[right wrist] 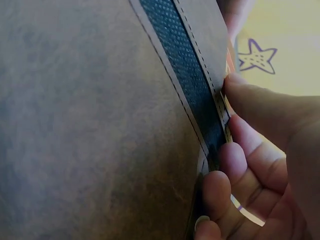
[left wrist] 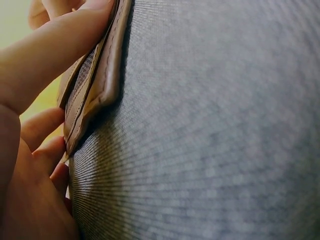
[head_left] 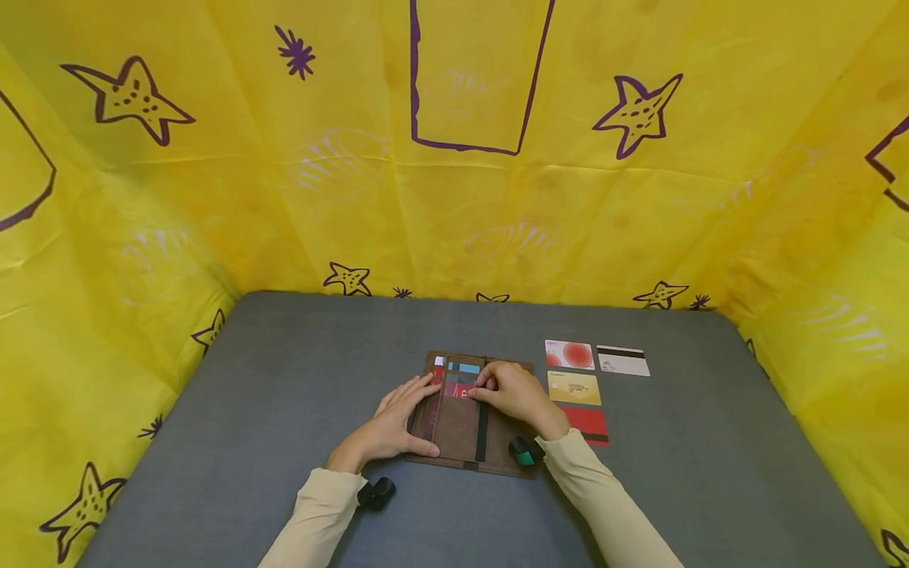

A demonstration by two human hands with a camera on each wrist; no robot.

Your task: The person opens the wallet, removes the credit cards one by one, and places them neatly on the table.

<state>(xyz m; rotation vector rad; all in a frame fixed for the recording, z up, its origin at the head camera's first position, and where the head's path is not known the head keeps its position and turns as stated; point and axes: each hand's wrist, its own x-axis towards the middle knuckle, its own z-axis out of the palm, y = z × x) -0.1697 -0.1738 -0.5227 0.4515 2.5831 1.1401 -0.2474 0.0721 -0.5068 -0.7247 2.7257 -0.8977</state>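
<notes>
An open brown wallet [head_left: 458, 434] lies on the table, with cards in its slots. My left hand [head_left: 394, 418] rests across its left side, fingers spread and thumb on the lower part; the left wrist view shows the thumb over the wallet's stitched edge [left wrist: 111, 82]. My right hand [head_left: 521, 398] bends its thumb and fingers at the card slots, pinching the right end of a red card [head_left: 459, 390]. Above that card, a blue card [head_left: 465, 368] shows in another slot. In the right wrist view, the fingertips [right wrist: 232, 157] overlap the wallet's edge beside a dark elastic band [right wrist: 187, 65].
Right of the wallet lie a white card with a red circle [head_left: 570, 355], a white card with a black stripe [head_left: 623, 360], a gold card [head_left: 574, 388] and a red card [head_left: 588, 422] partly behind the right wrist. Yellow patterned cloth [head_left: 454, 197] surrounds the grey table [head_left: 319, 339].
</notes>
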